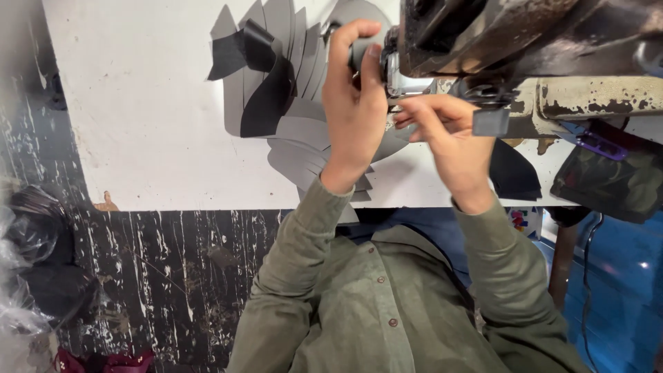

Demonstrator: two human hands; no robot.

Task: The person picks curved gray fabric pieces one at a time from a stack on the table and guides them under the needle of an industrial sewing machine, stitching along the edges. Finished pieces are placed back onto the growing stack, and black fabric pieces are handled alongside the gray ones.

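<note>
My left hand [352, 103] is raised at the head of an old, worn sewing machine [525, 41], its fingers curled around a grey piece [359, 50] held up against the machine's metal foot area. My right hand [445, 135] is just right of it, fingers pinched at the same spot under the machine head. Below and left of the hands lies a fanned pile of grey cut pieces [300, 148] on the white table [152, 124]. A black strip [259, 76] curls over the pile's upper part.
A dark piece [514, 173] lies on the table right of my right hand. A purple clip-like part [601, 144] sits under the machine body. Clear plastic bags [27, 276] are at the far left, on a black, paint-streaked floor [173, 276]. A blue surface [621, 283] is at the lower right.
</note>
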